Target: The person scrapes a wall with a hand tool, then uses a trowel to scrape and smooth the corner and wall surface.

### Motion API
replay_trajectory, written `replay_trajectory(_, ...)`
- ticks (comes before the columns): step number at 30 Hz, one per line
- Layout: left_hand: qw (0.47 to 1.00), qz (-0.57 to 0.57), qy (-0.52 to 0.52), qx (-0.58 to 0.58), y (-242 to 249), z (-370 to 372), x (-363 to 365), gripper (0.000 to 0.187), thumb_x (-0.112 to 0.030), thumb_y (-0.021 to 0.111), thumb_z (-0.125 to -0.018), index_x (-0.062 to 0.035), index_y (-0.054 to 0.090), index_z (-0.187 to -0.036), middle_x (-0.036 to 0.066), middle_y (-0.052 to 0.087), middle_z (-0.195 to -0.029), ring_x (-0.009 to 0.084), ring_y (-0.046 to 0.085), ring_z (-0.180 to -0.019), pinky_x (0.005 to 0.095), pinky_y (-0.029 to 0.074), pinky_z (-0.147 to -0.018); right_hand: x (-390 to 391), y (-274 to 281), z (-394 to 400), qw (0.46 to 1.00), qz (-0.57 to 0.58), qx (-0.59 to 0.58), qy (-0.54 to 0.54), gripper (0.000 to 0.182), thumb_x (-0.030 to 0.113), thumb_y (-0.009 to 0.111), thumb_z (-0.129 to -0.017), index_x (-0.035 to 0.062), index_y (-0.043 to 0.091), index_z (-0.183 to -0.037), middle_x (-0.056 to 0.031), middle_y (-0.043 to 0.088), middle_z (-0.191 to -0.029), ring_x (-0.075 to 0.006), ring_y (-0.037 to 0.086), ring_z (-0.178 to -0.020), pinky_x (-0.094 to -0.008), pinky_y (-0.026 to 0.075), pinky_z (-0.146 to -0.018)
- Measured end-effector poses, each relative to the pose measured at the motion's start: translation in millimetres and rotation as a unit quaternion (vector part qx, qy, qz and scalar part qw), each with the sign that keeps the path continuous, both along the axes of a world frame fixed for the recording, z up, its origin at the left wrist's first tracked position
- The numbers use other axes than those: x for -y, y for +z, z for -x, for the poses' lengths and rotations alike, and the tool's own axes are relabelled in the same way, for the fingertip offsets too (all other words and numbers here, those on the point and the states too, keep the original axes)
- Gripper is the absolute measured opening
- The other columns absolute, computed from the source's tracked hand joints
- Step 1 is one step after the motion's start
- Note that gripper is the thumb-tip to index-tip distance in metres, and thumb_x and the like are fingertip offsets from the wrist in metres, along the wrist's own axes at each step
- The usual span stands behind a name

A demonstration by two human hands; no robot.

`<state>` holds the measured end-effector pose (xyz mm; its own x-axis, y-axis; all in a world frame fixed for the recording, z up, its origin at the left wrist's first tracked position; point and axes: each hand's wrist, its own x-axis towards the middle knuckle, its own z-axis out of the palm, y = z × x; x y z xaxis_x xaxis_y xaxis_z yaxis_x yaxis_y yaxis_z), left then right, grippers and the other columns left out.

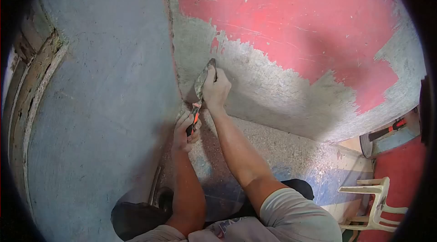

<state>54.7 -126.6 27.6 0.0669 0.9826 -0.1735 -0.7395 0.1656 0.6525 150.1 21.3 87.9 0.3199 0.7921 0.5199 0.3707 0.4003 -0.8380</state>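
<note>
A trowel (199, 83) with a smeared, pointed blade and an orange-and-black handle is up against the wall near the corner. My left hand (184, 132) is closed round its handle, low down. Higher up, my right hand (215, 89) grips the blade, thumb along its face and fingers behind it. The blade's dark tip points up at the bare grey strip of the wall (264, 76), below ragged pink paint (282, 19). Part of the blade is hidden by my right hand.
A blue-grey surface (104, 83) rises close on my left, with a worn wooden frame (36, 87) beyond it. Pale flakes litter the floor (255, 139). At the right are a white plastic chair (380, 201) and a tool with a red-and-black handle (395, 126).
</note>
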Motion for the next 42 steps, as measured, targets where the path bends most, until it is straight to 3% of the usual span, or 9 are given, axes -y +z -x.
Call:
replay_trajectory(5,0.995,-0.089,0.025,-0.034,93,-9,-20,0.021,-0.032,0.059,-0.106,-0.0131,0.052,-0.108,0.002,0.057,-0.077,0.0039,0.034,-0.043,0.0204,0.023,-0.036,-13,95,-4,0.998,-0.059,0.001,0.003,0.033,0.027,0.062,-0.102,-0.0016,0.071,-0.088,-0.0253,0.066,-0.078,-0.0423,0.067,-0.073,-0.0472,0.051,-0.071)
replay_trajectory(12,0.999,-0.006,-0.019,-0.025,-6,5,-3,0.029,-0.037,0.064,-0.099,-0.0139,0.052,-0.112,-0.001,0.055,-0.08,0.0051,0.035,-0.044,0.021,0.025,-0.037,2,11,1,1.0,-0.019,-0.011,0.007,0.033,0.026,0.061,-0.102,-0.0024,0.068,-0.087,-0.025,0.063,-0.075,-0.0417,0.063,-0.068,-0.0467,0.048,-0.066)
replay_trajectory(19,0.996,-0.071,0.023,-0.043,81,3,-12,0.025,-0.034,0.06,-0.105,-0.0116,0.054,-0.114,0.002,0.056,-0.08,0.0026,0.036,-0.043,0.0179,0.024,-0.037,-11,84,1,0.997,-0.07,-0.024,0.019,0.032,0.027,0.06,-0.102,0.0005,0.069,-0.088,-0.0272,0.067,-0.077,-0.048,0.068,-0.076,-0.053,0.05,-0.069)
replay_trajectory(23,0.999,0.013,-0.008,-0.028,19,15,2,0.026,-0.034,0.06,-0.103,-0.0151,0.053,-0.118,0.001,0.055,-0.08,0.0027,0.036,-0.045,0.0177,0.022,-0.037,-1,23,9,0.999,-0.03,-0.017,0.011,0.033,0.027,0.06,-0.102,-0.0007,0.069,-0.087,-0.0267,0.066,-0.075,-0.0479,0.066,-0.073,-0.0519,0.049,-0.067)
replay_trajectory(25,0.999,0.019,-0.005,-0.034,34,13,6,0.025,-0.035,0.061,-0.102,-0.0151,0.053,-0.116,0.001,0.056,-0.08,0.0024,0.036,-0.044,0.0178,0.022,-0.037,8,22,4,0.998,0.054,-0.012,0.031,0.033,0.028,0.061,-0.102,-0.0012,0.069,-0.087,-0.0266,0.065,-0.076,-0.0477,0.066,-0.073,-0.0514,0.049,-0.067)
replay_trajectory(32,0.997,-0.061,0.029,-0.04,85,3,-6,0.019,-0.03,0.059,-0.106,-0.0121,0.055,-0.111,0.002,0.059,-0.079,0.0022,0.034,-0.043,0.0197,0.022,-0.036,-12,82,6,0.996,-0.081,-0.039,0.021,0.035,0.025,0.062,-0.101,-0.0052,0.067,-0.084,-0.0253,0.061,-0.071,-0.0409,0.06,-0.066,-0.0455,0.047,-0.065)
replay_trajectory(36,1.0,-0.003,0.002,0.025,1,7,-1,0.021,-0.031,0.061,-0.104,-0.0124,0.054,-0.11,0.002,0.059,-0.08,0.0038,0.036,-0.043,0.021,0.024,-0.036,-2,16,11,0.999,-0.045,-0.022,0.014,0.033,0.026,0.063,-0.101,-0.0035,0.071,-0.088,-0.0254,0.065,-0.075,-0.0403,0.064,-0.069,-0.0449,0.049,-0.068)
replay_trajectory(38,1.0,-0.002,-0.003,-0.021,6,11,-1,0.023,-0.033,0.063,-0.102,-0.0125,0.055,-0.11,0.002,0.059,-0.08,0.0041,0.037,-0.043,0.0204,0.025,-0.036,1,1,6,0.999,0.035,0.01,0.014,0.032,0.025,0.062,-0.102,-0.0028,0.072,-0.09,-0.0254,0.066,-0.077,-0.04,0.066,-0.07,-0.0447,0.05,-0.069)
replay_trajectory(42,0.997,-0.045,0.018,-0.063,76,10,-7,0.023,-0.032,0.061,-0.103,-0.0132,0.055,-0.115,0.002,0.059,-0.08,0.0035,0.037,-0.043,0.019,0.026,-0.037,-16,79,2,0.997,-0.063,-0.04,0.01,0.034,0.026,0.064,-0.1,-0.0031,0.069,-0.085,-0.0265,0.066,-0.077,-0.0411,0.066,-0.071,-0.0462,0.05,-0.069)
